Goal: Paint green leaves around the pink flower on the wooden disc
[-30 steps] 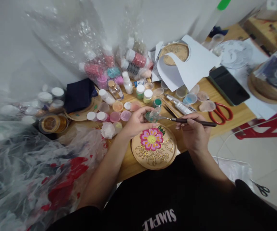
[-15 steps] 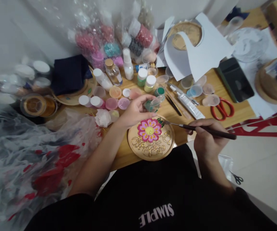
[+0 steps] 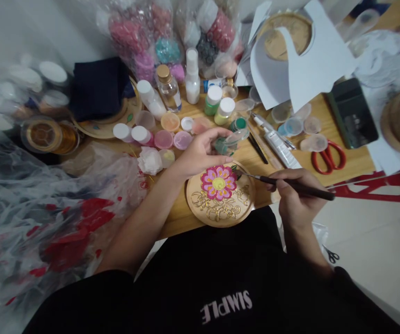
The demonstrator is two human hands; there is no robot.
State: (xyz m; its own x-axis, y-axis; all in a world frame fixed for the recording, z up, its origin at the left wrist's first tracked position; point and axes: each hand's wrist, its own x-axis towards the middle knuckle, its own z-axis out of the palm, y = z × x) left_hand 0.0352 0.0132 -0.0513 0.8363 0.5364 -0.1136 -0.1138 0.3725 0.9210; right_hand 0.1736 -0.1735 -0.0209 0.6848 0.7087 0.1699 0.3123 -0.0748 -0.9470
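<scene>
The right hand is closed in a pen-like grip on a dark-handled tool, thumb and fingers clamped near the front of the handle. The tool's long axis runs almost level across the view, its butt out to the right and slightly lower, its thin metal shank pointing left and a little upward. The tip sits over the dark green leaves at the upper right of a pink flower; whether it touches them cannot be told.

The left hand is closed on a small clear cup with green in it, fingers behind and thumb in front, held just above the flower. The cup's clear lid stands out to the right.

Below both hands, the round wooden board lies face up at the near edge of the bench, gold outlines curling under the flower.

Just beyond the cup stands an open green jar. Right of that, a white tube lies slantwise, nozzle to the upper left. Farther right are red-handled scissors, handles towards the right, and a dark phone.
</scene>
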